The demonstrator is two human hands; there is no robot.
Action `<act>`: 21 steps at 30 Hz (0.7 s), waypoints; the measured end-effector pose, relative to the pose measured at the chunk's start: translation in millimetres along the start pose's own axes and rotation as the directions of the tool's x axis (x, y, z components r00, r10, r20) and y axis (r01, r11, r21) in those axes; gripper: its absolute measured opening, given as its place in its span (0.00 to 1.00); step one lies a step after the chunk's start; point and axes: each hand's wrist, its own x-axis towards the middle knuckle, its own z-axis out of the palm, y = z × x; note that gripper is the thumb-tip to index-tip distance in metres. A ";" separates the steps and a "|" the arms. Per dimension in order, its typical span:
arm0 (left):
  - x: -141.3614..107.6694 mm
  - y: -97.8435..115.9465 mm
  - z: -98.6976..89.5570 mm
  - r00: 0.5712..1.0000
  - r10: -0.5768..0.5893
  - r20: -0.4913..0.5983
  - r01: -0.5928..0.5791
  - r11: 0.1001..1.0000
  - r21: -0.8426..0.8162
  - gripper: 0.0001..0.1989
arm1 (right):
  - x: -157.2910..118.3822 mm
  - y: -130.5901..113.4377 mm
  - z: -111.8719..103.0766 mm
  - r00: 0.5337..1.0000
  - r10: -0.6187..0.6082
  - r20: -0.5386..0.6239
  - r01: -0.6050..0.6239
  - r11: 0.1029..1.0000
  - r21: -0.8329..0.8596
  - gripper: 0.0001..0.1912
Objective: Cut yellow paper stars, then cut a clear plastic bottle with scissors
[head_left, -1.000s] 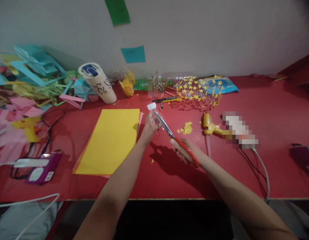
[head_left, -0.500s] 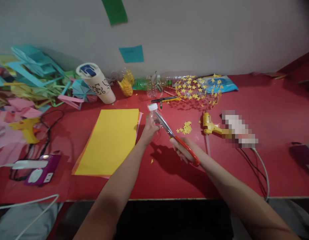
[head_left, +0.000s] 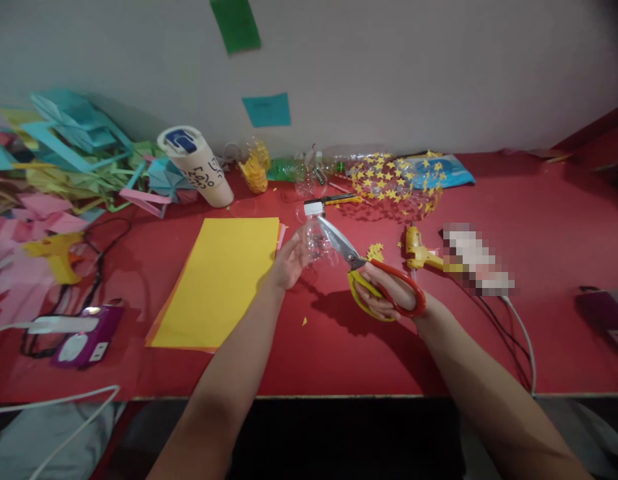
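A clear plastic bottle top (head_left: 320, 248) with a white cap is held up over the table, cap pointing away from me. My left hand (head_left: 290, 261) grips it from the left side, part of the fingers hidden behind the plastic. In my right hand (head_left: 381, 290) is a pair of scissors (head_left: 343, 243), its handles red and yellow. The blades lie close together and point up-left, their tips against or just in front of the bottle neck; I cannot tell whether they touch. Behind the scissors sits a small heap of yellow paper stars (head_left: 375, 252), partly covered.
Left of my hands lies a stack of yellow paper (head_left: 216, 280). A yellow glue gun (head_left: 416, 250) rests at right, another (head_left: 56, 257) at far left by a purple power strip (head_left: 83, 340). Along the wall stand a tumbler (head_left: 201, 170) and a star-covered clear plastic piece (head_left: 393, 180).
The scissors have swung open at the handles, showing the yellow loop, and my right hand has moved right. The bottle top has shifted slightly right and nearer, with more of it showing.
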 end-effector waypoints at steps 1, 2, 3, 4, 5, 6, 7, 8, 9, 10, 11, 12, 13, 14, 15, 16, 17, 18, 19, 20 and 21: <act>-0.3 0.4 0.0 1.000 -0.024 -0.007 0.024 1.000 -0.003 0.27 | -0.8 -0.4 -2.3 1.000 0.020 0.023 -0.020 1.000 0.019 0.30; -0.5 0.4 0.1 0.999 -0.047 -0.011 0.047 0.999 -0.006 0.27 | -1.6 -0.8 -3.4 0.999 0.043 0.033 -0.044 0.999 0.031 0.31; -0.6 0.2 0.2 0.998 -0.067 -0.013 0.067 0.998 -0.012 0.27 | -2.4 -1.0 -3.4 0.998 0.062 0.034 -0.063 0.997 0.033 0.31; -0.7 0.0 0.1 0.997 -0.080 -0.015 0.079 0.997 -0.021 0.27 | -3.1 -1.1 -2.5 0.997 0.069 0.023 -0.069 0.997 0.029 0.31; -0.5 0.1 -0.3 0.996 -0.081 -0.020 0.081 0.996 -0.031 0.26 | -3.7 -1.1 -0.9 0.998 0.062 0.003 -0.062 0.998 0.018 0.31; -0.1 0.5 -0.9 0.997 -0.072 -0.028 0.071 0.997 -0.041 0.25 | -4.1 -1.0 1.1 0.998 0.050 -0.024 -0.050 0.999 0.003 0.30; 0.4 1.5 -1.7 0.998 -0.053 -0.039 0.051 0.997 -0.051 0.24 | -4.3 -0.8 3.2 0.998 0.038 -0.054 -0.039 0.999 -0.014 0.30; 1.2 2.9 -2.7 0.998 -0.027 -0.053 0.023 0.998 -0.059 0.24 | -4.4 -0.6 5.1 0.996 0.026 -0.087 -0.029 0.999 -0.036 0.29; 2.1 4.7 -3.8 0.997 0.004 -0.074 -0.009 0.998 -0.066 0.23 | -4.3 -0.4 6.5 0.992 0.016 -0.122 -0.024 0.997 -0.067 0.28; 2.9 6.9 -4.7 0.994 0.038 -0.100 -0.045 0.996 -0.074 0.23 | -4.1 -0.2 7.3 0.987 0.010 -0.158 -0.027 0.994 -0.107 0.28; 3.7 9.2 -5.5 0.989 0.070 -0.131 -0.081 0.993 -0.084 0.22 | -3.8 -0.1 7.6 0.981 0.009 -0.195 -0.040 0.987 -0.155 0.27; 4.3 11.4 -6.0 0.982 0.097 -0.162 -0.114 0.989 -0.096 0.22 | -3.5 -0.1 7.5 0.973 0.012 -0.230 -0.061 0.977 -0.207 0.27; 4.6 13.4 -6.4 0.976 0.113 -0.186 -0.135 0.985 -0.109 0.21 | -3.3 -0.2 7.1 0.965 0.015 -0.260 -0.084 0.962 -0.259 0.28; 4.8 15.2 -6.7 0.972 0.118 -0.201 -0.145 0.982 -0.124 0.20 | -3.5 -0.5 6.6 0.958 0.016 -0.285 -0.107 0.945 -0.309 0.28; 4.7 16.4 -7.1 0.972 0.113 -0.207 -0.143 0.980 -0.139 0.19 | -3.9 -1.1 6.1 0.954 0.010 -0.301 -0.123 0.925 -0.360 0.29; 4.6 17.2 -7.5 0.972 0.105 -0.210 -0.138 0.979 -0.150 0.19 | -4.8 -2.1 5.9 0.952 -0.007 -0.307 -0.128 0.900 -0.416 0.30; 4.4 17.6 -8.2 0.972 0.102 -0.214 -0.138 0.978 -0.157 0.19 | -5.9 -3.3 5.9 0.951 -0.032 -0.307 -0.124 0.870 -0.476 0.31; 4.3 17.5 -9.2 0.970 0.107 -0.218 -0.144 0.977 -0.160 0.19 | -7.4 -4.7 6.2 0.951 -0.057 -0.303 -0.120 0.835 -0.536 0.32; 4.3 17.1 -10.3 0.967 0.119 -0.224 -0.156 0.975 -0.157 0.18 | -8.9 -6.3 6.7 0.952 -0.075 -0.297 -0.122 0.797 -0.591 0.33; 4.3 16.6 -11.5 0.965 0.134 -0.227 -0.170 0.974 -0.149 0.18 | -10.3 -7.8 7.5 0.953 -0.081 -0.292 -0.131 0.760 -0.636 0.33; 4.5 15.9 -12.7 0.963 0.147 -0.225 -0.181 0.974 -0.139 0.18 | -11.5 -9.1 8.3 0.955 -0.075 -0.287 -0.145 0.728 -0.670 0.33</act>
